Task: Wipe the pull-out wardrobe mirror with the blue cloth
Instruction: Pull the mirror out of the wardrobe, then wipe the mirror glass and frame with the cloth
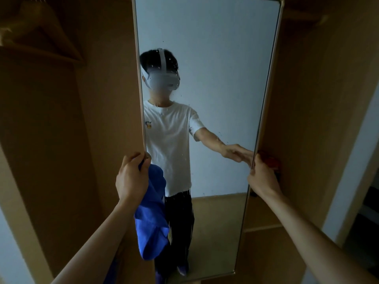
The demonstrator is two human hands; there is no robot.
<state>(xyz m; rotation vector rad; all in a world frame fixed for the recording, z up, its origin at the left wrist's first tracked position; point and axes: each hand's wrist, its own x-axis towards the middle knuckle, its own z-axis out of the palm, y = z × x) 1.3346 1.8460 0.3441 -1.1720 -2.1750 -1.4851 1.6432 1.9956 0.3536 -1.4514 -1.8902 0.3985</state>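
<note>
Head camera faces the mirror (221,48) closely, angled slightly down.

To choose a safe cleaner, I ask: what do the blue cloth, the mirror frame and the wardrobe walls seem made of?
Blue cloth: soft matte fabric, perhaps microfibre; it hangs in limp folds. Mirror frame: thin, pale, smooth strip with slight sheen, perhaps metal or coated wood. Wardrobe walls: flat tan matte boards, probably laminated wood.

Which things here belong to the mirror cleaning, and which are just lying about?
In the job: pull-out mirror, spotted with droplets; blue cloth, hanging from the left hand; right hand, holding the mirror's right edge.
Just there: wooden hangers, upper left; red object behind the right hand, too hidden to name.
</note>
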